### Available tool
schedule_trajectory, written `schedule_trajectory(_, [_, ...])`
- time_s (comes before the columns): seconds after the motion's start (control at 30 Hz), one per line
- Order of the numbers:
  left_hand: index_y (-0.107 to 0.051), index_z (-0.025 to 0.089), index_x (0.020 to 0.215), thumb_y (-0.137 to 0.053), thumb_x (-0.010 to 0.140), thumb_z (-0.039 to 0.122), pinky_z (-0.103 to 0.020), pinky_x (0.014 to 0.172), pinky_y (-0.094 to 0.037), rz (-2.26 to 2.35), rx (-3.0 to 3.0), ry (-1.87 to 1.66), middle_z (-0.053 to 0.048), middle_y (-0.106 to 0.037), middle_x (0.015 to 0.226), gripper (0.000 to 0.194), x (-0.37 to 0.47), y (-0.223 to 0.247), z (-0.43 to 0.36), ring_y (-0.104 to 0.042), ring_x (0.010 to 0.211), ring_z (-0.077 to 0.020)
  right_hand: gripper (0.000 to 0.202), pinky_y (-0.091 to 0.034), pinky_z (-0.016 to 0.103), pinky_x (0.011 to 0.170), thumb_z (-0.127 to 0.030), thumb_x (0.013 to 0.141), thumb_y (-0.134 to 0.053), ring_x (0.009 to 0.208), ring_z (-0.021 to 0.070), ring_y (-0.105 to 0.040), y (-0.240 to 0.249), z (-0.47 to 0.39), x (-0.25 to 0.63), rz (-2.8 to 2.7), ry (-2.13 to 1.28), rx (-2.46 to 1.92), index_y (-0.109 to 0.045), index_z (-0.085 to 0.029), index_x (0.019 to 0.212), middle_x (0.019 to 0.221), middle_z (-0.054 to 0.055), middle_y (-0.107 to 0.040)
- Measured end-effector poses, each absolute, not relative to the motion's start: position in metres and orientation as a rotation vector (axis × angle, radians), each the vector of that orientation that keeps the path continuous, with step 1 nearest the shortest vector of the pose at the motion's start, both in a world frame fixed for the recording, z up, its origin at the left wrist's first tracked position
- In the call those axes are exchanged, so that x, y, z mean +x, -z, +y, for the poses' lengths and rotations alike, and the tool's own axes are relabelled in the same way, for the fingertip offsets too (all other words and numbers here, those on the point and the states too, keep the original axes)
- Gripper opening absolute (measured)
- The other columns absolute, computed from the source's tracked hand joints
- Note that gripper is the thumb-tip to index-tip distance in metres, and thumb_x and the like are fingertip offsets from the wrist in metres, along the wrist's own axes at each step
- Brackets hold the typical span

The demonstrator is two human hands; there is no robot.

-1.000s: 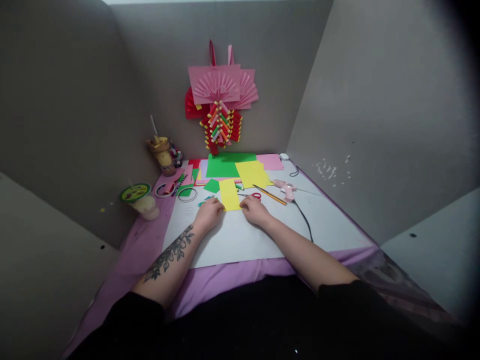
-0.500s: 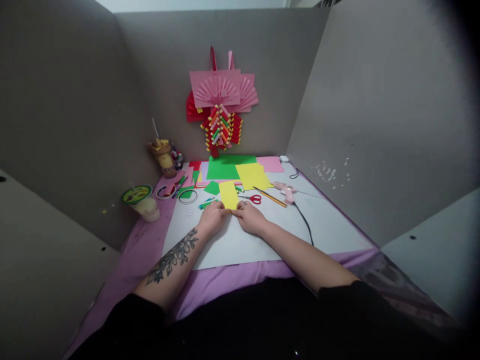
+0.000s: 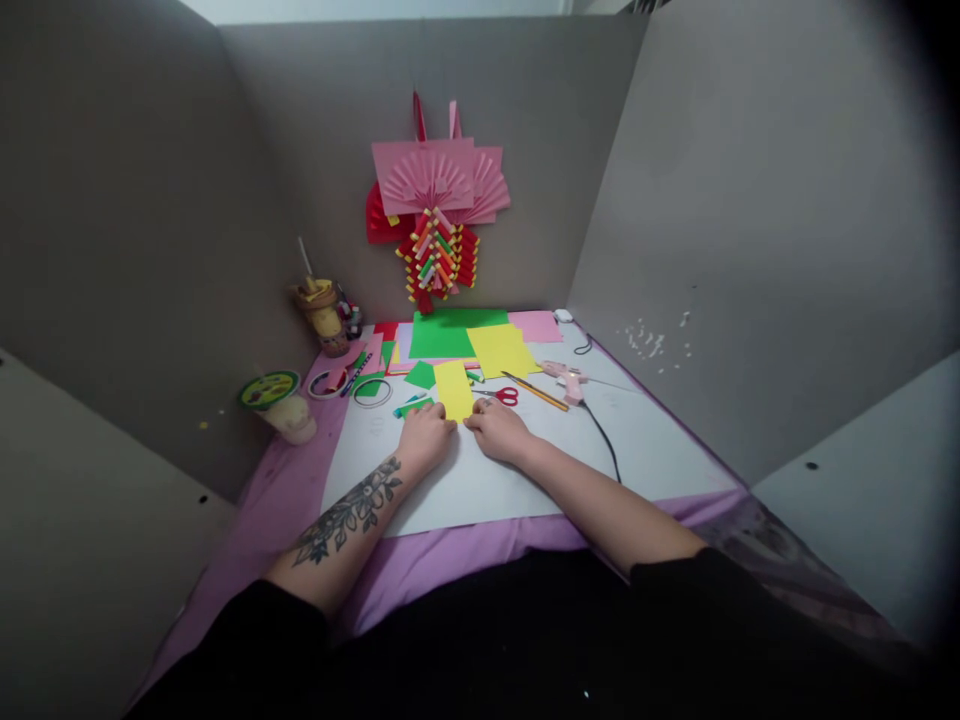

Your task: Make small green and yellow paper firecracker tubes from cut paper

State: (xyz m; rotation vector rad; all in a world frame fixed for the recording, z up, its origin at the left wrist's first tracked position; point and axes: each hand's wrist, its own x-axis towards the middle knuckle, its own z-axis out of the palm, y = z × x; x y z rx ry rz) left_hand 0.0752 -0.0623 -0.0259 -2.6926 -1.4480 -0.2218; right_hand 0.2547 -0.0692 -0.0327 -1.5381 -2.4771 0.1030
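Observation:
A narrow yellow paper strip (image 3: pixel 453 388) lies on the white sheet (image 3: pixel 495 495), its near edge between my two hands. My left hand (image 3: pixel 426 435) is closed on the strip's near left corner. On the near right corner my right hand (image 3: pixel 496 430) is closed too, fingers pinched on the paper. The near edge looks slightly folded, though the fingertips partly hide it. Red-handled scissors (image 3: pixel 505 396) lie just beyond my right hand, and small green paper pieces (image 3: pixel 421 375) are beside the strip.
Behind lie green (image 3: pixel 457 335) and yellow sheets (image 3: pixel 501 350). A pencil (image 3: pixel 536 390) and a pink glue gun (image 3: pixel 571 384) with a black cable are at right. At left are tape rolls (image 3: pixel 372 392) and two cups (image 3: pixel 279 402). Paper decorations (image 3: pixel 427 180) hang on the back panel.
The view has shifted slightly. Both hands remain at the strip's near edge, with the left fingertips slightly farther from the strip's middle.

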Motion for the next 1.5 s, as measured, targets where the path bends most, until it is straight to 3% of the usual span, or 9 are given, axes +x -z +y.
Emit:
schedule_trajectory(0.27, [-0.075,0.018,0.083,-0.047,0.084,0.015,-0.042,0.077,-0.035,-1.489,-2.642,0.207,-0.013,-0.061,0.090,0.028,0.070,0.023,-0.065,-0.053,0.094,-0.0293,0.030,-0.043,0.033,0.075,-0.012,0.082,-0.048,0.104,0.0273,-0.052,0.028,-0.069,0.261,-2.484,-0.054,-1.666,-0.074,-0.021,0.092,0.112,0.012,-0.063])
schedule_trajectory(0.47, [-0.074,0.016,0.080,-0.046,0.081,0.012,-0.042,0.075,-0.036,-1.508,-2.620,0.201,-0.014,-0.062,0.089,0.028,0.070,0.026,-0.065,-0.054,0.090,-0.0288,0.028,-0.043,0.034,0.077,-0.008,0.077,-0.050,0.105,0.0292,-0.051,0.028,-0.064,0.268,-2.436,-0.013,-1.739,-0.075,-0.015,0.087,0.109,0.015,-0.065])
schedule_trajectory(0.7, [-0.075,0.018,0.083,-0.046,0.083,0.016,-0.041,0.078,-0.037,-1.523,-2.641,0.252,-0.012,-0.062,0.089,0.029,0.067,0.029,-0.063,-0.055,0.090,-0.0276,0.037,-0.040,0.037,0.097,-0.020,0.089,-0.045,0.115,0.0246,-0.046,0.037,-0.067,0.257,-2.318,-0.047,-1.482,-0.066,-0.019,0.118,0.123,0.012,-0.059])
schedule_trajectory(0.87, [-0.074,0.017,0.087,-0.045,0.085,0.019,-0.039,0.077,-0.038,-1.501,-2.644,0.221,-0.012,-0.062,0.089,0.029,0.067,0.027,-0.065,-0.055,0.090,-0.0267,0.042,-0.035,0.045,0.102,-0.028,0.090,-0.045,0.128,0.0288,-0.038,0.041,-0.074,0.239,-2.508,-0.071,-1.404,-0.059,-0.024,0.129,0.140,0.012,-0.048])
schedule_trajectory(1.03, [-0.075,0.017,0.086,-0.044,0.085,0.016,-0.039,0.077,-0.038,-1.504,-2.641,0.206,-0.013,-0.062,0.092,0.030,0.067,0.027,-0.065,-0.054,0.091,-0.0270,0.038,-0.033,0.046,0.104,-0.025,0.088,-0.044,0.132,0.0310,-0.036,0.034,-0.076,0.254,-2.526,-0.004,-1.535,-0.067,-0.024,0.118,0.141,0.010,-0.049])
schedule_trajectory(1.23, [-0.075,0.018,0.087,-0.046,0.085,0.016,-0.040,0.077,-0.040,-1.520,-2.608,0.284,-0.012,-0.063,0.093,0.029,0.067,0.028,-0.063,-0.054,0.092,-0.0274,0.034,-0.040,0.038,0.095,-0.018,0.084,-0.046,0.121,0.0274,-0.048,0.031,-0.069,0.273,-2.464,-0.095,-1.681,-0.075,-0.027,0.099,0.130,0.005,-0.060])
schedule_trajectory(1.4, [-0.068,0.024,0.113,-0.045,0.088,0.016,-0.042,0.086,-0.040,-1.328,-2.597,0.428,-0.010,-0.061,0.120,0.035,0.078,0.033,-0.064,-0.050,0.109,-0.0281,0.033,-0.041,0.034,0.093,-0.015,0.080,-0.049,0.119,0.0257,-0.050,0.032,-0.063,0.274,-2.453,-0.140,-1.693,-0.076,-0.026,0.095,0.130,0.004,-0.061])
schedule_trajectory(1.5, [-0.066,0.029,0.117,-0.045,0.090,0.019,-0.044,0.091,-0.038,-1.238,-2.651,0.395,-0.009,-0.056,0.129,0.036,0.085,0.036,-0.064,-0.045,0.118,-0.0288,0.033,-0.041,0.033,0.091,-0.014,0.080,-0.049,0.117,0.0251,-0.052,0.031,-0.063,0.273,-2.448,-0.148,-1.672,-0.076,-0.026,0.094,0.127,0.003,-0.062])
